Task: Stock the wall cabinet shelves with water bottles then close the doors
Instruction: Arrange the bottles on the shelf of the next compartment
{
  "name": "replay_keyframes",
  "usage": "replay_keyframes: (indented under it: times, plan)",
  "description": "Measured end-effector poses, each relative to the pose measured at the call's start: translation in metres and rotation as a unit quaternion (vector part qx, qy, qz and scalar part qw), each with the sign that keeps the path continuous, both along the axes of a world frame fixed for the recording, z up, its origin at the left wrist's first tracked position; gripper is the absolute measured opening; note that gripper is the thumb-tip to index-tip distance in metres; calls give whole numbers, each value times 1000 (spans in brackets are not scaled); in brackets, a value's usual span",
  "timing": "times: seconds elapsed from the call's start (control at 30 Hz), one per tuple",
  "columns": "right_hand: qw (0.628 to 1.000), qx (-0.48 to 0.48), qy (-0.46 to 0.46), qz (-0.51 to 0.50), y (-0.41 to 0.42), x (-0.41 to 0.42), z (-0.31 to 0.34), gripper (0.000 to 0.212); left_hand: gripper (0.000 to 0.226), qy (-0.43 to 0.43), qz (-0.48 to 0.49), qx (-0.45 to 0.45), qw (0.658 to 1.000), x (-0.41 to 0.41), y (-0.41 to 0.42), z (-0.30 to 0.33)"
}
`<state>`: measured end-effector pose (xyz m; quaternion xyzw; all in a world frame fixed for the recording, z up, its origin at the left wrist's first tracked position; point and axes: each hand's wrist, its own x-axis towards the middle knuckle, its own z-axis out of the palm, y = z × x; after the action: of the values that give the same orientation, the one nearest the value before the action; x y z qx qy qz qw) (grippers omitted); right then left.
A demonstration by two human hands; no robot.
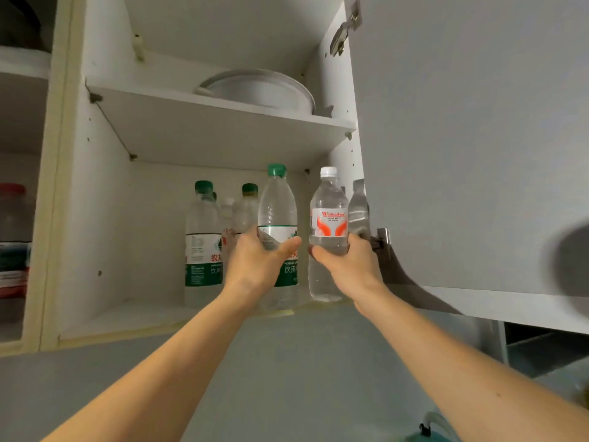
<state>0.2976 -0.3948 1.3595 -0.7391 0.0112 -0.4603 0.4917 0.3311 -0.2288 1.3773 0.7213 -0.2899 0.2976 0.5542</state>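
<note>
The white wall cabinet stands open in front of me, and its lower shelf (pixel 127 317) holds several water bottles. My left hand (pixel 255 260) grips a green-capped bottle (pixel 276 205) with a green label, upright at the shelf's front edge. Beside it, my right hand (pixel 347 263) grips a white-capped bottle (pixel 328 215) with an orange-red label, also upright at the front edge. Another green-capped bottle (pixel 202 237) stands further left, with more bottles (pixel 247 202) behind. One clear bottle (pixel 358 208) shows partly behind the door's edge.
The open right door (pixel 478 148) juts toward me, with its metal handle (pixel 382 240) just right of my right hand. A white bowl (pixel 264 89) sits on the upper shelf (pixel 223 122). The left compartment holds a red-lidded jar (pixel 14 215).
</note>
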Motion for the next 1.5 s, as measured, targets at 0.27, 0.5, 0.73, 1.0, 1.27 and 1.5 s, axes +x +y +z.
replay_keyframes:
  times: [0.27,0.5,0.73,1.0,1.27,1.5]
  plan:
    - [997,-65,-6,-37,-8,32,-17,55,31,13,63,27,998,34,-30,-1]
    - [983,-127,9,-130,-2,46,-30,79,40,8,130,91,987,33,-42,5]
    - [985,-118,22,-127,-4,46,-29,81,125,-175,247,294,907,17,-17,-17]
    - [980,-115,7,-161,-6,39,-30,79,121,-172,262,349,883,29,-17,-20]
    - [966,-150,14,-210,-13,37,-36,79,115,-173,280,369,869,45,-39,-24]
    - [971,-137,-10,-195,-8,40,-44,79,78,-274,272,282,878,36,-20,-18]
